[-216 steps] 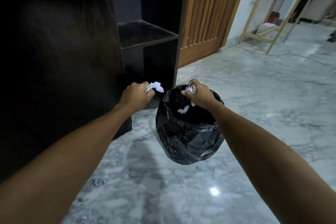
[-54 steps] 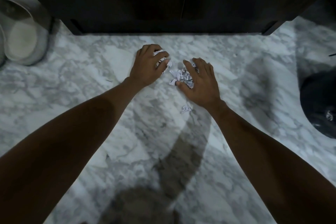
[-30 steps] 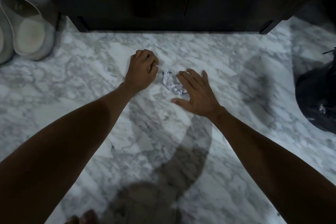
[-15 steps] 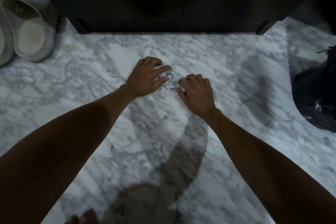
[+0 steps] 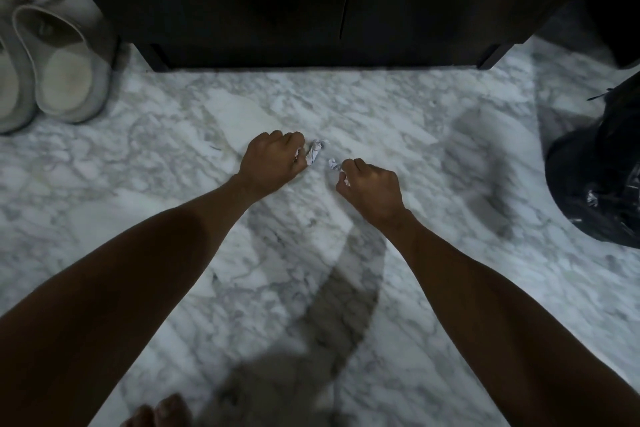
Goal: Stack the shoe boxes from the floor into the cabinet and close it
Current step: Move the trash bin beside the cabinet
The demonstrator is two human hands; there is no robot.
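The dark cabinet (image 5: 311, 10) fills the top of the head view, its two doors shut with a thin seam between them. No shoe box is in view. My left hand (image 5: 272, 159) is a fist low over the marble floor (image 5: 173, 218), gripping crumpled white paper scraps (image 5: 314, 153) that stick out past the fingers. My right hand (image 5: 370, 185) is also a fist, a little nearer and to the right, holding a smaller scrap of paper (image 5: 334, 164).
A pair of pale slip-on shoes (image 5: 59, 62) stands at the left beside the cabinet. A black bin bag (image 5: 602, 177) sits on the floor at the right edge. My toes (image 5: 156, 412) show at the bottom.
Both hands were flat on the floor, raking scraps together. They have now closed into fists around the paper and drawn slightly apart.
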